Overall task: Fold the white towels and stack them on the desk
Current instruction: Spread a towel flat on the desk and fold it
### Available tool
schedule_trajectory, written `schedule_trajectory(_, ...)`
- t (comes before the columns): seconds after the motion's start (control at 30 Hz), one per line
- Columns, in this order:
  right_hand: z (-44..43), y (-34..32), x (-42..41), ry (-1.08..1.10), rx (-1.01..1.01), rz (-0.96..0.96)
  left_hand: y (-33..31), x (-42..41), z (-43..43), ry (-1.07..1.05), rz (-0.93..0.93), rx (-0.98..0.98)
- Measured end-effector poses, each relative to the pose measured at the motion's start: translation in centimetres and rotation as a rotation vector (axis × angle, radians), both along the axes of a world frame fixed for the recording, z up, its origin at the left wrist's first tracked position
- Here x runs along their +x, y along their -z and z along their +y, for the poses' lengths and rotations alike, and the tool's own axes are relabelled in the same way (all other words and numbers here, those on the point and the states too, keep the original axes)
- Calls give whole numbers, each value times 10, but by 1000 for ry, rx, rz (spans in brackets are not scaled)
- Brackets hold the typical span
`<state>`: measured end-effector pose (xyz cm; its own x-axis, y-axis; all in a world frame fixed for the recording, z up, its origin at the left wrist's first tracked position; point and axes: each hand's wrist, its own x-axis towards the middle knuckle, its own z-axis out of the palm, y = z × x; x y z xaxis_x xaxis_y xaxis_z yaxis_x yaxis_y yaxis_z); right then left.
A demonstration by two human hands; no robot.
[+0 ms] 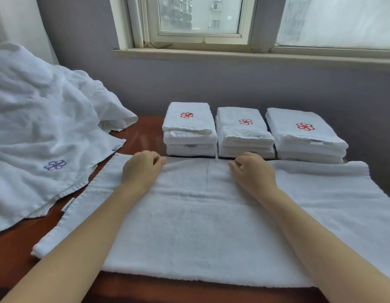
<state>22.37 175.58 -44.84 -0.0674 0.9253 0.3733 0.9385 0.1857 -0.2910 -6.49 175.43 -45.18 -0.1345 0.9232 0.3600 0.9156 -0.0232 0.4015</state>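
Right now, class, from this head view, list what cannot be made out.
All in the head view:
1. Whether the left hand and right hand pinch the flat towel at its far edge: the curled fingers hide it.
2. The flat towel's right end: cut off by the frame edge.
3. The tag on the crumpled towel: too small to read.

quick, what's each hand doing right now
left hand: fingers curled, pinching the far edge of the spread towel
right hand: fingers curled, pinching that same far edge
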Motion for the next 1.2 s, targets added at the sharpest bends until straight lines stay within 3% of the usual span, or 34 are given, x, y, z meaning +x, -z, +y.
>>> schedule_trajectory(0.1, 2, 6, -4, 9, 38, 24, 7, 0, 6, 7, -28, 8)
schedule_trajectory(0.27, 6, 11, -6, 29, -53, -32, 14, 0, 15, 14, 142, -142)
schedule_trajectory(0.57, 6, 12, -7, 4, 16, -39, 17, -3, 11, 35, -10, -65)
schedule_trajectory(0.77, 2, 11, -8, -10, 175, 4, 16, 0, 7, 76, -89, 49)
schedule_trajectory(0.9, -6, 4, -10, -88, 251, 88, 8, 4, -2, 65, -128, 251)
schedule_trajectory(1.2, -48, -19, 1, -183, 400, 113, -25, -17, -59, 115, 139, 447)
